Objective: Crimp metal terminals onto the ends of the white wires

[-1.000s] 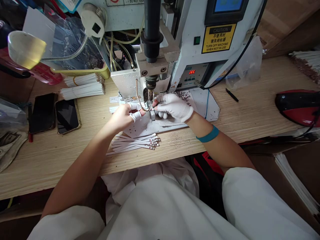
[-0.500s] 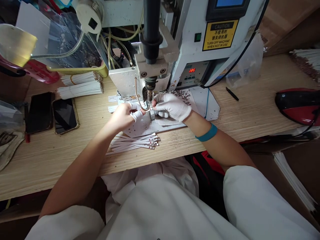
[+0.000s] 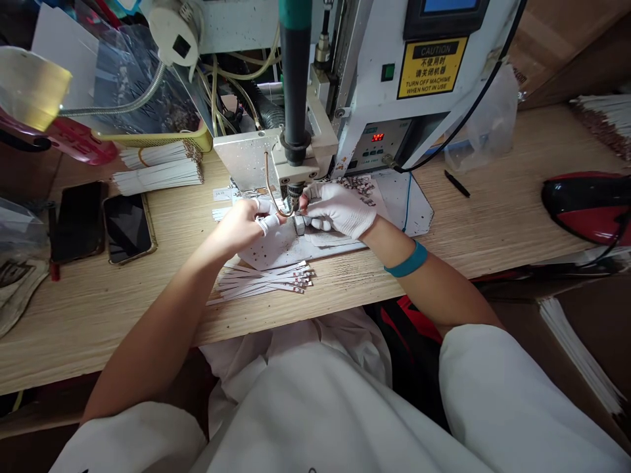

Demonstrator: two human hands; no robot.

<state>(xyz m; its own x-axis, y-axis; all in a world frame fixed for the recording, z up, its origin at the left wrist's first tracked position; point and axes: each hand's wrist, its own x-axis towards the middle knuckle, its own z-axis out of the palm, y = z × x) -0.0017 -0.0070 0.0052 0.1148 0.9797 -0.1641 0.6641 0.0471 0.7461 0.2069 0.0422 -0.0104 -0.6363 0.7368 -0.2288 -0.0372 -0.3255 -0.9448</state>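
Note:
My left hand (image 3: 246, 223), with white covers on some fingers, is pinched closed at the left side of the machine's head (image 3: 296, 172). What its fingertips hold is too small to make out; ends of white strips (image 3: 221, 214) show behind it. My right hand (image 3: 338, 209), in a white glove with bare fingertips, is closed in a pinch at the right of the head's tip, on something hidden. Between the hands sits a small grey metal block (image 3: 299, 225) on the speckled base plate (image 3: 269, 253). A thin bent copper-coloured tube (image 3: 267, 177) curves down to the tip.
A fanned pile of white strips (image 3: 266, 281) lies before the plate. Small dark-and-light parts (image 3: 362, 187) lie behind my right hand. Left are two phones (image 3: 129, 226) and bundled strips (image 3: 160, 176); right, a black pen (image 3: 457, 183) and a red-black device (image 3: 586, 207).
The machine's head has come down and slightly towards me, its tip lower between my fingers. The red display digits have changed. Both hands stay nearly in place.

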